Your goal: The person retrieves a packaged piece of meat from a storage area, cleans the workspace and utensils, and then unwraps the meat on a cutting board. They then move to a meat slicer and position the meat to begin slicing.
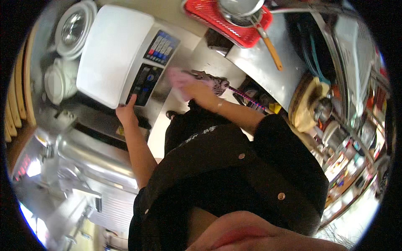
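A digital weighing scale with a white platform (114, 53) stands on a metal counter. My left hand (128, 113) rests at the platform's near corner, with one finger over the dark display panel (146, 84); it holds nothing that I can see. Above the display lies the blue and white keypad (161, 47). My right hand (199, 93), blurred, grips a pink cloth (179, 80) just beside the scale's front edge. Behind that hand shows a mop head (216, 83) with a coloured handle.
Lidded white containers (59, 81) stand behind the scale. Across the gap, a red plastic basket (204, 12) holds a pan and a wooden-handled strainer (262, 33) at a steel counter (282, 84). A round wooden board (296, 103) sits on the right. Metal machinery is on the lower left.
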The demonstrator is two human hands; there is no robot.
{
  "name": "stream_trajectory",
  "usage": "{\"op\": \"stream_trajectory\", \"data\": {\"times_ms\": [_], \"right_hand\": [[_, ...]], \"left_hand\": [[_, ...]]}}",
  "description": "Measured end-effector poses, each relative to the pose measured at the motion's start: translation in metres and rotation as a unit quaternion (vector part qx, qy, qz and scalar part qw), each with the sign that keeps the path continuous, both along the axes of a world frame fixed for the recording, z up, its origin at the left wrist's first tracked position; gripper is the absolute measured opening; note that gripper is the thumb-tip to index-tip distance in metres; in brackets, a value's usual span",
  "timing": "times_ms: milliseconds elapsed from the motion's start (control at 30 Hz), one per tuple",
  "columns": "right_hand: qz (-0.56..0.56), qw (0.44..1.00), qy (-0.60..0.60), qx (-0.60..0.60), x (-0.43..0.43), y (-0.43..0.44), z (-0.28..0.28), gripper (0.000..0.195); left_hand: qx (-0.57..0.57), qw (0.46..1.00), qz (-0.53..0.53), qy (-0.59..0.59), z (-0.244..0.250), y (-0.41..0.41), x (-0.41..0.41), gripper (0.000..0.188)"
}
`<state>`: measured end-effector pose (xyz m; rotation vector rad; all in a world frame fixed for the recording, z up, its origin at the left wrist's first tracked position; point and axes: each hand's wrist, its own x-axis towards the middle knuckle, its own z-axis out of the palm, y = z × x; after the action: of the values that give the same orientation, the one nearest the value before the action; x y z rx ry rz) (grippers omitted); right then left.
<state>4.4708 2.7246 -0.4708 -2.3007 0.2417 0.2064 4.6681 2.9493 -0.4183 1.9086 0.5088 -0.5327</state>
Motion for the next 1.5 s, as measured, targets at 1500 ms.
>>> {"op": "stream_trajectory", "data": {"times_ms": [1500], "right_hand": [[-0.552, 0.792, 0.164, -0.202, -0.133, -0.133, -0.026, 0.026]], "left_hand": [[0.098, 0.897, -0.405, 0.150, -0.023, 0.042, -0.175, 0.051]]}}
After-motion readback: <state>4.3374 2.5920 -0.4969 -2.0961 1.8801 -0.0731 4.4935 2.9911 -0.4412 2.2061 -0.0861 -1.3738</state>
